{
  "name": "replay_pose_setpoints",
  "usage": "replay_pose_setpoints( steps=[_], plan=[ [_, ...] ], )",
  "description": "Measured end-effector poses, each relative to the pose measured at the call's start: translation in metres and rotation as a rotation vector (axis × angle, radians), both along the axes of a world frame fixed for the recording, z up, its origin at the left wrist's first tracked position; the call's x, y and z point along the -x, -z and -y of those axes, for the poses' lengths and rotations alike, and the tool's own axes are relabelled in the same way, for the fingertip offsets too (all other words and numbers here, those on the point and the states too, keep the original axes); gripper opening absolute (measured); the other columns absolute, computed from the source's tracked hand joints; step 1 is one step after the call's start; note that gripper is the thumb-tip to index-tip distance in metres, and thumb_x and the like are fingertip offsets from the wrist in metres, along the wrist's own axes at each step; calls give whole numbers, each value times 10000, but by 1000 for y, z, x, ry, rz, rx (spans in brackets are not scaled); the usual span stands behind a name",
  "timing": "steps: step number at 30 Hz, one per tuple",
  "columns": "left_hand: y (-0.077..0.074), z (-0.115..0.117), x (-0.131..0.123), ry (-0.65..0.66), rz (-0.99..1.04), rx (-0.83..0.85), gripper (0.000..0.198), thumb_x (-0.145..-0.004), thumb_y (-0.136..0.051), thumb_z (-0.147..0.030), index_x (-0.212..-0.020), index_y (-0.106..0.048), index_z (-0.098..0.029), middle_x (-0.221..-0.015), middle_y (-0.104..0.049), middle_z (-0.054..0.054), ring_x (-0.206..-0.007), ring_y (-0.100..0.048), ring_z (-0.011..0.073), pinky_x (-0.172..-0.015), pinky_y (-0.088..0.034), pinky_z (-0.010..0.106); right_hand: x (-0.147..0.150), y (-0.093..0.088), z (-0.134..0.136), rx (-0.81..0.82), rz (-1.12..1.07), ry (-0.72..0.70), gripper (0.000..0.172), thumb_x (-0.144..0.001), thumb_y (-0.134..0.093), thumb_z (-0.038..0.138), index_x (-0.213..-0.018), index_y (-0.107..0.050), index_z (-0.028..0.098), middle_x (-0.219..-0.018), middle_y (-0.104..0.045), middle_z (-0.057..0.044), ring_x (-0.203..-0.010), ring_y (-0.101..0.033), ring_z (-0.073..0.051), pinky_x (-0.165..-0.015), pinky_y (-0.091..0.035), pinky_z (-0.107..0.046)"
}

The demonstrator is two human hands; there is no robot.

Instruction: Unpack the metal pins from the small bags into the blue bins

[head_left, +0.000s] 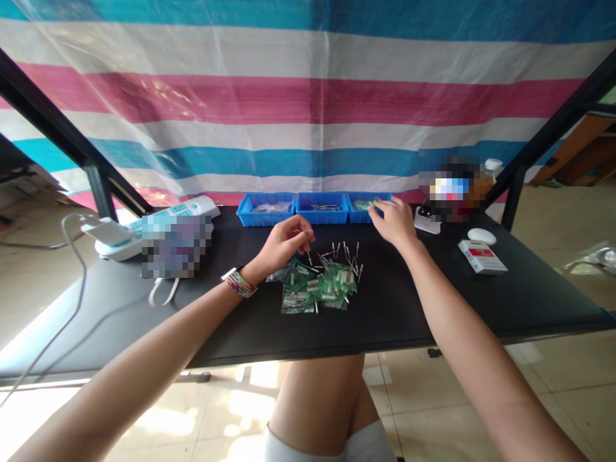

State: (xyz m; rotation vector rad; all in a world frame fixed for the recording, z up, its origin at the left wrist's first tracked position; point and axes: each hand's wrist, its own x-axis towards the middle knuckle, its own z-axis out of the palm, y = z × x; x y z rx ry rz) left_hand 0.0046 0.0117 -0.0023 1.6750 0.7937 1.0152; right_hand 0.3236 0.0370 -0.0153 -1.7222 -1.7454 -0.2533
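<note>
My left hand point(287, 242) is closed in a pinch above the pile, and a thin metal blind rivet point(309, 258) hangs at its fingertips. My right hand point(395, 219) is over the right blue bin point(353, 217), its thumb and fingers apart by the green packets point(363, 205) inside. Below and between the hands lies a pile of small green plastic bags point(315, 289) with metal pieces in them. Loose rivets point(355, 256) with long thin stems are scattered at the pile's far right side.
The middle blue bin point(321, 218) holds metal rivets; the left blue bin point(267, 218) holds clear packets. A power strip point(202, 206) with a plugged charger and cable lies left. At right are a phone point(427, 221), a white rounded object point(481, 237) and a small red-white box point(482, 258).
</note>
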Motion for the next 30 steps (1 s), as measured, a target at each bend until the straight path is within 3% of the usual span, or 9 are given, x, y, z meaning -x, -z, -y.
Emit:
replay_pose_setpoints(
  steps=[3,6,8,11,13,16,19,24,30],
  plan=[
    [2,-1,2,26,-83,-91,190,-913,-718,-372,-907,-669,-188,-852,-731,40,-709,-693,166,-637,-542,266,3,5,0,16,73,35,470,-1061,-473,404,-1267,-802,139,-1345,-769,-177,-1398,-552,-410,-1216,-377,-596],
    [4,-2,5,84,-264,-298,172,-910,-739,-329,-1026,-788,-211,-1014,-776,71,-909,-724,224,-838,-581,334,10,-3,3,-103,28,46,422,-1036,-504,337,-1278,-781,131,-1311,-751,-209,-1294,-597,-390,-1145,-441,-532],
    [6,-2,6,127,-381,-427,213,-908,-749,-316,-1091,-833,-245,-1115,-780,85,-1040,-719,263,-977,-557,389,16,-11,8,-149,-14,-16,336,-990,-548,265,-1187,-794,147,-1216,-755,-199,-1186,-638,-362,-1068,-488,-485],
    [8,-2,5,169,-501,-532,241,-927,-734,-311,-1134,-849,-265,-1136,-770,91,-1110,-698,279,-1055,-517,431,34,-18,19,-60,-113,-299,189,-940,-601,209,-918,-788,190,-950,-747,-112,-900,-670,-263,-856,-534,-379],
    [9,-1,6,169,-531,-559,272,-951,-701,-300,-1185,-835,-260,-1153,-762,88,-1120,-690,269,-1063,-513,427,50,-18,27,56,-207,-515,161,-931,-635,218,-838,-764,194,-843,-711,-59,-741,-626,-198,-724,-501,-326],
    [8,-3,7,151,-512,-568,294,-975,-628,-252,-1203,-810,-226,-1149,-760,84,-1111,-691,251,-1049,-524,402,71,-17,38,266,-306,-756,125,-914,-704,259,-832,-760,183,-792,-669,-19,-660,-564,-148,-643,-440,-287],
    [7,-6,10,120,-488,-549,272,-953,-590,-202,-1117,-807,-194,-1104,-765,86,-1050,-704,238,-984,-553,373,80,-20,48,464,-253,-886,161,-848,-840,328,-895,-790,183,-797,-625,2,-683,-539,-135,-658,-425,-278],
    [10,-9,11,92,-477,-527,263,-925,-589,-183,-1079,-801,-185,-1086,-759,90,-1020,-712,232,-928,-576,352,76,-36,59,614,-71,-894,467,-697,-989,446,-1056,-808,209,-933,-592,-14,-797,-561,-164,-721,-461,-285],
    [7,-6,10,84,-467,-505,263,-916,-583,-183,-1071,-795,-182,-1077,-756,89,-972,-719,218,-910,-579,347,79,-40,65,691,43,-860,390,-688,-987,354,-987,-790,197,-958,-613,-28,-832,-587,-181,-747,-467,-293]
  ],
)
